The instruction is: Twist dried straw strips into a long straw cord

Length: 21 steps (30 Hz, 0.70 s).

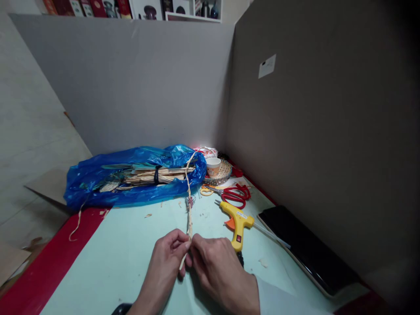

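A thin twisted straw strand (189, 205) runs from my hands away toward the blue bag. My left hand (167, 258) pinches its near end between thumb and fingers. My right hand (216, 267) is closed on the same strand right beside the left, the fingertips of both hands touching. A small dark knot or clip sits partway along the strand. The blue plastic bag (98, 183) lies at the back of the pale green mat (124, 253) and holds a tied bundle of dried straw (154, 176).
A yellow glue gun (238, 221) lies just right of my hands. Red scissors (234, 194), a paper cup (213, 165) on a woven coaster and a dark tablet (305, 247) lie to the right. Grey partition walls stand behind and on the right.
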{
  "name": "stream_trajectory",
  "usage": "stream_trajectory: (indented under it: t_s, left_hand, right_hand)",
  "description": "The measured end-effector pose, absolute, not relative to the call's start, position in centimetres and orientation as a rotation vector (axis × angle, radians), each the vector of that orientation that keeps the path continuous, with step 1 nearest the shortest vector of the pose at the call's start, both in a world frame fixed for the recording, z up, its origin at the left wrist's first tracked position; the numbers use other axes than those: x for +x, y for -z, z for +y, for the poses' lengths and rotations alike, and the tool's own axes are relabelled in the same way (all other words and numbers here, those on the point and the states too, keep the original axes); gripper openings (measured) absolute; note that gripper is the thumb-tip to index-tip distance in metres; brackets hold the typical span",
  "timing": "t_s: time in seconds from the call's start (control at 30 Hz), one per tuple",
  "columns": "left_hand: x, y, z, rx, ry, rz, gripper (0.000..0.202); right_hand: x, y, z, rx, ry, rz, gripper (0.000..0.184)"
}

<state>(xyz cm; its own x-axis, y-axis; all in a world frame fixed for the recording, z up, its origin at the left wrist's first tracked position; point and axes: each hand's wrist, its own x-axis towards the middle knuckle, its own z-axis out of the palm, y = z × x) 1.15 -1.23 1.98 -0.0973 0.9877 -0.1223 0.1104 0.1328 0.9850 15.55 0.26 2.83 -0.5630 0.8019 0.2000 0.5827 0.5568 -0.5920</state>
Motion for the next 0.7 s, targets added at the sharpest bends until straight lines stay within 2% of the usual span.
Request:
stream_trajectory:
  t_s: [0.17, 0.27, 0.4, 0.53, 0.7]
  left_hand:
    - [0.8, -2.5, -1.3, 1.109, -1.156, 1.350, 0.022]
    - [0.7, -2.8, -1.3, 1.035, -1.146, 1.349, 0.022]
    - [0.8, -3.2, -1.2, 0.943, -1.127, 1.336, 0.025]
    - [1.0, -3.3, -1.3, 0.905, -1.141, 1.312, 0.027]
    - [1.0, -2.8, -1.2, 0.970, -1.138, 1.307, 0.024]
  right_hand:
    - [15.7, -2.6, 0.3, -1.067, -0.417, -2.473, 0.013]
    - [15.9, -3.2, 0.6, -1.006, -0.412, -2.441, 0.012]
    - [16.2, -4.1, 1.3, -1.006, -0.648, -2.311, 0.018]
    - [16.1, -4.0, 2.0, -1.005, -0.919, -2.111, 0.012]
    - [15.8, -2.7, 2.9, -0.964, -1.410, -1.925, 0.012]
